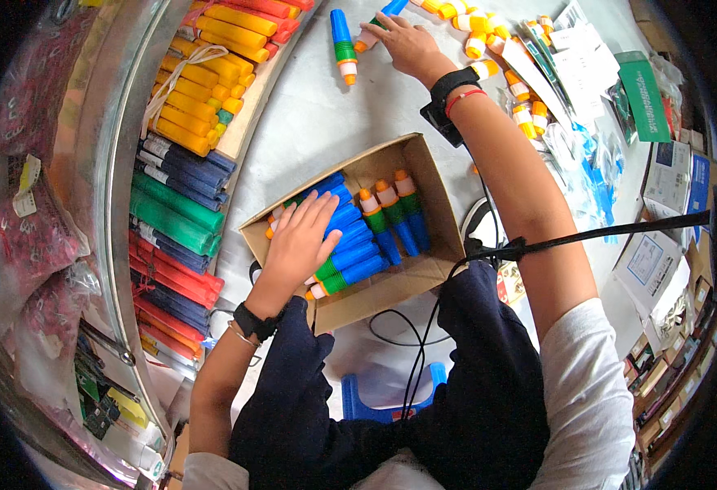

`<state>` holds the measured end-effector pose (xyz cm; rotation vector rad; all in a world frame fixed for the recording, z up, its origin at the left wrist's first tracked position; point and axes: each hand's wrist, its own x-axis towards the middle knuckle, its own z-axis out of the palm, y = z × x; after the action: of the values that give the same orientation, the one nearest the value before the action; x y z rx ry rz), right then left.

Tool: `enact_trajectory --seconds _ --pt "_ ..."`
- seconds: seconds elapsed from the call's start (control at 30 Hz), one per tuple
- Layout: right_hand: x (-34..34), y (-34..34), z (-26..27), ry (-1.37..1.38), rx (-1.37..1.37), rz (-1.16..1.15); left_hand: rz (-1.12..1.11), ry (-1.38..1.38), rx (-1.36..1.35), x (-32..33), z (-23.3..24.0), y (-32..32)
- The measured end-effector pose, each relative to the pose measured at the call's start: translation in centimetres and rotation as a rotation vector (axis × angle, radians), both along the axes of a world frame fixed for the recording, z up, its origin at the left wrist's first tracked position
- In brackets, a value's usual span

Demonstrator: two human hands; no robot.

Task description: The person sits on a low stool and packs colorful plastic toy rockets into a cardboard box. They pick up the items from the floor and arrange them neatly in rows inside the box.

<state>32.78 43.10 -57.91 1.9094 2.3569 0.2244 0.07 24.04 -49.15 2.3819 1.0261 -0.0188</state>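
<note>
A cardboard box (389,300) rests in front of me, holding several blue, green and white plastic tubes with orange tips (358,263). My left hand (300,239) lies spread over the tubes at the box's left side; whether it grips one is hidden. Farther off, my right hand (410,46) reaches over the floor, its fingertips at a similar tube (367,38) that is partly covered by them. Another such tube (344,49) lies just left of that one. Orange and white caps (472,22) are scattered to the right of the right hand.
Bundles of yellow (196,92), green (178,214) and red tubes fill a shelf at left. Clear and blue plastic bags (591,171), papers and small cartons (646,260) lie at right. A black cable (609,231) crosses my right arm. A blue stool (349,398) stands between my legs.
</note>
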Motion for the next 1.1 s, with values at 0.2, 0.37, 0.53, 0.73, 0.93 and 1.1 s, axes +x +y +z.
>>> enact_trajectory --seconds 0.2,0.37,0.53,0.73,0.93,1.1 --pt "-0.1 1.7 -1.2 -0.086 0.011 0.095 0.048 -0.141 0.018 -0.4 1.2 0.6" --pt "0.7 0.5 -0.6 -0.101 0.173 0.026 0.021 -0.14 0.11 -1.1 1.9 0.8" --pt "0.5 0.9 0.7 0.054 0.492 0.197 0.005 -0.128 0.15 -1.8 1.8 0.7" --pt "-0.8 3.3 1.0 0.287 0.306 -0.005 0.01 -0.119 0.114 -2.8 1.5 0.6" --pt "-2.2 3.3 -0.9 0.105 0.183 0.381 0.004 -0.101 0.139 -3.3 1.1 0.3" --pt "-3.7 2.8 0.0 -0.031 0.057 0.399 -0.007 -0.101 0.1 -3.7 1.0 0.4"
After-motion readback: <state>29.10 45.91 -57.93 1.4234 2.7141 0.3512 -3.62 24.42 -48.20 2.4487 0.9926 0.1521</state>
